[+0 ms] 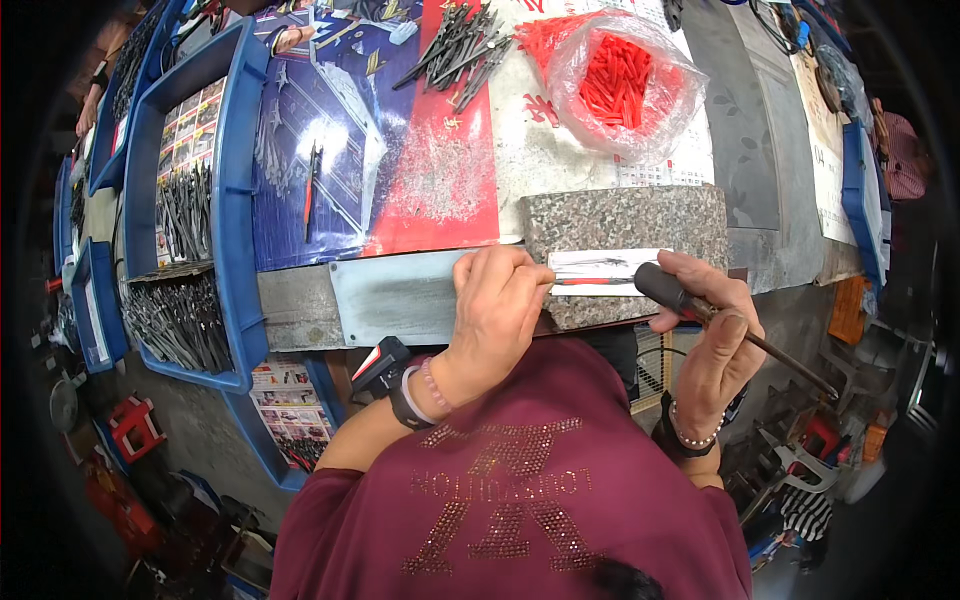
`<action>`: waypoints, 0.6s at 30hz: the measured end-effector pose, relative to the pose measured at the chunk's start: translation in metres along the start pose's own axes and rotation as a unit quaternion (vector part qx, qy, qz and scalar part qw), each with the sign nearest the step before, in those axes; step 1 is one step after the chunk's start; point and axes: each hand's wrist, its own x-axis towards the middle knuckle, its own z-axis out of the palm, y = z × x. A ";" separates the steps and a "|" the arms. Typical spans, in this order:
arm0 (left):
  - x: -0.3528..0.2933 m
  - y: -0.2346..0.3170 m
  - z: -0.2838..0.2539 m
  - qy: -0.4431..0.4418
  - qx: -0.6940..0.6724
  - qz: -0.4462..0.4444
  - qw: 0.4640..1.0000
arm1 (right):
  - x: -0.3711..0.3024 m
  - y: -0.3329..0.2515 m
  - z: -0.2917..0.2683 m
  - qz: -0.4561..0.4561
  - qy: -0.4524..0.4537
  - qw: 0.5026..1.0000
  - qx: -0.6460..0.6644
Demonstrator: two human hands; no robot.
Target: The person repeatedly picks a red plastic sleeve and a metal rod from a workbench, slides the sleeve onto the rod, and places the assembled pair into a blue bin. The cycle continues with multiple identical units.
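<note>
My left hand [500,305] is closed in a pinch at the left end of a thin black and red strip [590,282]. That strip lies on a white pad [625,258] on top of a speckled granite block [620,215]. My right hand [718,330] is wrapped round a tool with a thick black cylindrical end [662,288] and a long thin shaft slanting down to the right. Its black end is over the right part of the pad; whether it touches is unclear. The left fingertips partly hide the strip's end.
Left of the block lies a grey metal plate [400,300]. A clear bag of red pieces [620,85] and a heap of black pieces [455,50] are behind. A single black-red piece [311,190] lies on the blue sheet. Blue trays [245,200] of dark pieces stand left.
</note>
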 end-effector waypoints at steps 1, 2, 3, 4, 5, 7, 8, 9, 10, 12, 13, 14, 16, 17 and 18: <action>0.000 -0.001 0.000 0.002 0.001 0.003 1.000 | 0.001 -0.001 0.003 -0.007 -0.005 1.000 0.005; 0.000 -0.002 0.000 0.006 -0.002 0.004 1.000 | 0.001 -0.002 0.006 -0.015 -0.010 1.000 0.007; 0.002 0.001 0.004 0.010 -0.001 0.009 1.000 | 0.002 -0.005 0.004 -0.045 -0.008 0.999 0.021; 0.002 0.001 0.003 0.010 0.001 0.010 1.000 | 0.001 -0.007 0.006 -0.071 -0.005 0.997 0.038; 0.001 0.001 0.003 0.012 -0.002 0.009 1.000 | -0.002 -0.008 0.010 -0.110 0.004 0.992 0.055; -0.001 0.001 0.002 0.006 0.012 0.006 1.000 | 0.004 0.003 0.024 -0.132 -0.042 0.988 -0.062; -0.002 0.001 0.001 0.001 0.013 -0.001 1.000 | 0.006 0.010 0.031 -0.091 -0.092 0.985 -0.113; -0.002 0.003 0.001 0.002 0.007 0.006 1.000 | 0.011 0.020 0.043 -0.059 -0.151 0.977 -0.137; -0.001 0.005 0.002 0.006 0.000 0.005 1.000 | 0.012 0.020 0.043 -0.059 -0.144 0.978 -0.137; 0.000 0.002 0.002 0.009 0.006 -0.001 1.000 | 0.009 0.022 0.047 -0.059 -0.134 0.981 -0.128; -0.002 0.003 0.001 0.004 0.006 -0.001 1.000 | 0.008 0.022 0.045 -0.042 -0.124 0.988 -0.086; 0.000 0.002 0.001 0.002 0.005 0.003 1.000 | 0.007 0.018 0.036 0.022 -0.119 0.990 -0.075; -0.001 0.003 -0.002 -0.005 -0.001 -0.002 1.000 | 0.000 0.009 0.021 0.018 -0.035 0.999 -0.001; -0.001 0.002 -0.002 -0.005 0.005 0.001 1.000 | -0.004 0.007 0.016 -0.039 0.038 0.997 0.054; -0.002 0.001 -0.002 -0.006 0.007 0.000 1.000 | -0.009 0.002 0.006 -0.094 0.063 0.990 0.086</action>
